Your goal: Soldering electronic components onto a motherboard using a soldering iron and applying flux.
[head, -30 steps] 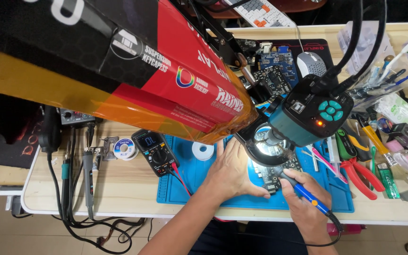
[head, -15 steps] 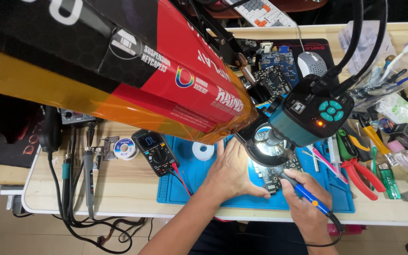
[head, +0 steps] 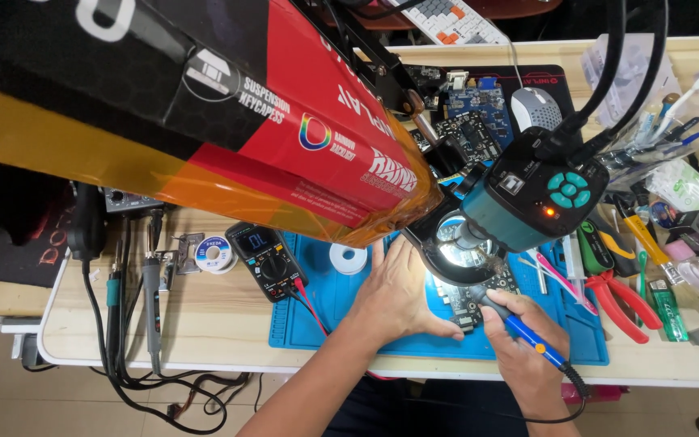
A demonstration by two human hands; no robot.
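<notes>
My right hand [head: 525, 350] grips a blue soldering iron [head: 527, 333], its tip pointing up-left at a dark circuit board [head: 479, 299] on the blue work mat [head: 317, 316]. My left hand [head: 402, 293] lies flat on the mat and presses on the board's left edge, fingers together. A teal digital microscope [head: 531, 198] with a ring light [head: 459, 243] hangs right above the board and hides most of it.
A large red, black and orange box [head: 204, 113] fills the upper left. A black multimeter [head: 264, 259], solder spools [head: 213, 254] and spare irons lie left. Red pliers [head: 624, 299], cutters and tweezers crowd the right. More boards [head: 471, 121] and a mouse [head: 531, 105] sit behind.
</notes>
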